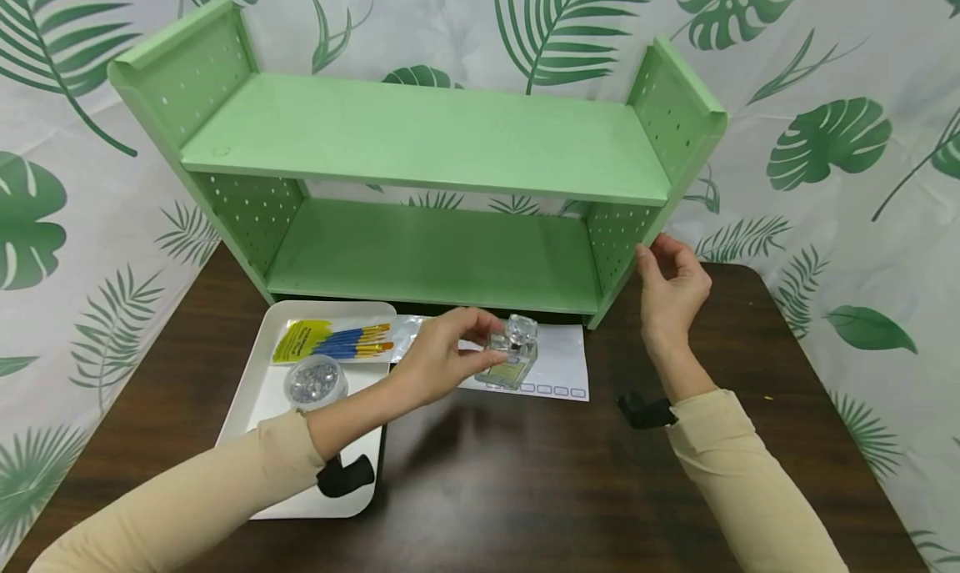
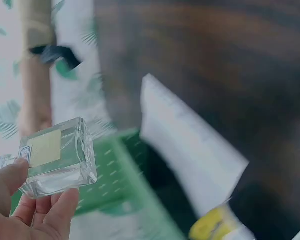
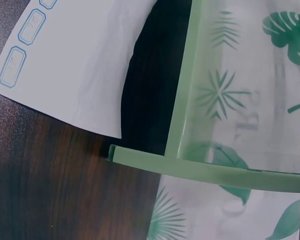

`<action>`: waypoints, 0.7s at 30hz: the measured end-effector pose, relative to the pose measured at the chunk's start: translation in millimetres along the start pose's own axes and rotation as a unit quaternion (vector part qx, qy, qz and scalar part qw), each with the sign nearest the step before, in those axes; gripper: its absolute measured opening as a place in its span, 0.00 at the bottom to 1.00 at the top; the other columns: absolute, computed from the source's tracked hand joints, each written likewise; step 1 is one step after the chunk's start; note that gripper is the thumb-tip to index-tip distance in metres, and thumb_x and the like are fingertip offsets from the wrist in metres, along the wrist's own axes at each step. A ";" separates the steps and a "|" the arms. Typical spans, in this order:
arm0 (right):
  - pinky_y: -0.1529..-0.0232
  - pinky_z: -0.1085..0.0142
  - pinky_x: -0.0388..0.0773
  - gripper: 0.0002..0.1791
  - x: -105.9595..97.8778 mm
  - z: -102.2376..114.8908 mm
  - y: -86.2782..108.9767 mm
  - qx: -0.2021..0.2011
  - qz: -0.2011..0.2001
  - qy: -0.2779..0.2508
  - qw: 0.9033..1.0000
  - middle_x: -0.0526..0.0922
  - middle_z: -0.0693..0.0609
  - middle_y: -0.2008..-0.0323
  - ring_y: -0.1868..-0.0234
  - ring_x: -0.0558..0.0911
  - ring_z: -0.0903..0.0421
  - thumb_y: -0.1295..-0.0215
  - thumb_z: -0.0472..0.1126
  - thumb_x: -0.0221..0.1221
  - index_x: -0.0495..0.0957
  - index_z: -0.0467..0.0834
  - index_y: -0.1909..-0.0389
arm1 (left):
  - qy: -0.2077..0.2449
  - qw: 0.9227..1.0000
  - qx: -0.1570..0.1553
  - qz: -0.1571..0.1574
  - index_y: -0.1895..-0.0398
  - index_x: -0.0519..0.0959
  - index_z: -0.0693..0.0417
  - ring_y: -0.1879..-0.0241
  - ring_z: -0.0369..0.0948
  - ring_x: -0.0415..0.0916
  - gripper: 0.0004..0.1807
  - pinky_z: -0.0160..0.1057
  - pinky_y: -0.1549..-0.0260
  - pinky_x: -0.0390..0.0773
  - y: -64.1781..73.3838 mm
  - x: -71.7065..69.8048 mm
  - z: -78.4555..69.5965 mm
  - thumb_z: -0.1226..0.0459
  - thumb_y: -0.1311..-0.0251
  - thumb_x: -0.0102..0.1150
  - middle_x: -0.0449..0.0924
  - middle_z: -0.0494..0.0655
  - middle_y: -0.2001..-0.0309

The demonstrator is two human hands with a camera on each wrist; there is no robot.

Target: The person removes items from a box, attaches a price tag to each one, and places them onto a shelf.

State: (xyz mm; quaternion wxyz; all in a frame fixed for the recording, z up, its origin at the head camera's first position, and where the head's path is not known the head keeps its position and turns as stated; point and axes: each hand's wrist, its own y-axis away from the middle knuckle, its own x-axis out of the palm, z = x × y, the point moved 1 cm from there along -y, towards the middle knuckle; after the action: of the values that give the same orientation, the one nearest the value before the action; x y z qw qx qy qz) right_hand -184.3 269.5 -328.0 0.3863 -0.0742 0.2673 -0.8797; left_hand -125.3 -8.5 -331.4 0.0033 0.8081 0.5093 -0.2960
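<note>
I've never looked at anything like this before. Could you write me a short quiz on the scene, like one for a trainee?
1. What is the left hand holding?
A) a paper sheet
B) a clear bottle
C) a roll of tape

2. Fill in: the packet with the yellow label, at the far end of the white tray, contains ____.

3. True or false: the right hand is inside the white tray.

Key
1: B, the clear bottle.
2: brushes.
3: False; it is at the side edge of the green shelf unit.
</note>
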 end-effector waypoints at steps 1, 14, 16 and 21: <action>0.67 0.77 0.73 0.10 -0.1 0.3 0.1 0.000 0.000 -0.001 1.000 0.82 0.51 0.67 0.67 0.76 0.67 0.43 0.34 0.65 0.81 0.32 0.62 | 0.003 1.000 0.003 -0.007 0.57 0.79 0.61 0.60 0.43 0.79 0.14 0.34 0.64 0.80 -4.8 -4.1 -3.8 0.66 0.46 0.65 0.81 0.51 0.60; 0.65 0.77 0.73 0.07 -1.8 9.2 4.1 0.005 0.000 0.005 1.000 0.83 0.44 0.65 0.67 0.76 0.68 0.42 0.33 0.63 0.81 0.33 0.64 | 0.072 0.993 0.024 -0.091 0.52 0.77 0.60 0.59 0.39 0.79 0.16 0.35 0.57 0.78 -69.3 -60.3 -57.8 0.66 0.43 0.63 0.81 0.50 0.59; 0.65 0.77 0.73 0.07 -1.9 16.1 6.5 0.004 0.001 0.004 1.000 0.82 0.45 0.66 0.67 0.76 0.68 0.42 0.31 0.62 0.80 0.32 0.64 | 0.086 0.990 0.024 -0.110 0.50 0.77 0.60 0.58 0.40 0.79 0.17 0.35 0.57 0.77 -79.1 -68.8 -64.2 0.67 0.43 0.63 0.81 0.52 0.58; 0.67 0.78 0.73 0.09 -0.7 14.9 6.6 -0.006 0.002 0.000 1.000 0.82 0.45 0.67 0.68 0.75 0.68 0.42 0.31 0.62 0.80 0.28 0.63 | 0.093 0.982 0.034 -0.161 0.49 0.77 0.61 0.58 0.41 0.79 0.17 0.32 0.57 0.77 -101.1 -86.9 -73.2 0.67 0.43 0.62 0.82 0.54 0.57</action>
State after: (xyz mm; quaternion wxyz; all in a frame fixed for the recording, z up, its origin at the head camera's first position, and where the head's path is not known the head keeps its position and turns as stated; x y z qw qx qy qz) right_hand -174.5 260.1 -318.8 0.3878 -0.0764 0.2729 -0.8771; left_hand -200.5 -8.7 -199.2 -0.1195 0.7389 0.6205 -0.2338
